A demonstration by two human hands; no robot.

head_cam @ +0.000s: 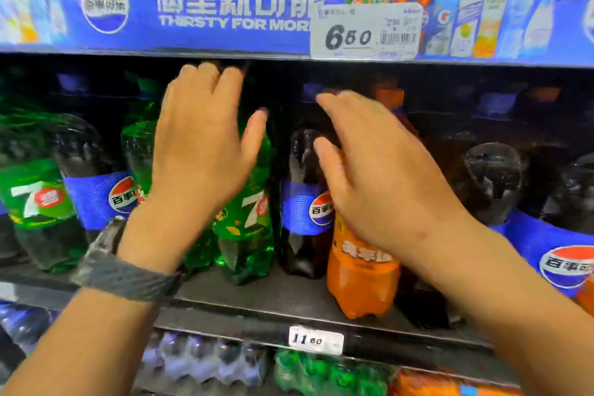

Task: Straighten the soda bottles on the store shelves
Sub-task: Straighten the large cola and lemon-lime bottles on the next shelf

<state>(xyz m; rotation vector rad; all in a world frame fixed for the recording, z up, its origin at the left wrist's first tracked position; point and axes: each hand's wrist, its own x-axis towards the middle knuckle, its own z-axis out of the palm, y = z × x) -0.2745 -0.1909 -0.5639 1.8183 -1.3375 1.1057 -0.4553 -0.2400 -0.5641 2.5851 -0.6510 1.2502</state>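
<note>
Large soda bottles stand on a dark store shelf [257, 296]. My left hand [202, 145], with straight spread fingers, reaches in over a green 7-Up bottle [247, 222] in the middle. My right hand [369, 170], also with straight fingers, lies over the upper part of an orange soda bottle [360, 273] that stands at the shelf's front. A dark Pepsi bottle [302, 202] stands between the two hands. The tops of the bottles under both hands are hidden, and whether the hands touch them is unclear. Motion blurs the fingers.
More 7-Up [35, 196] and Pepsi bottles [93, 190] stand at the left, further Pepsi bottles [553, 235] at the right. A blue Pepsi banner [225, 10] with a price tag [366, 30] fronts the shelf above. Packs of small bottles [205, 360] fill the shelf below.
</note>
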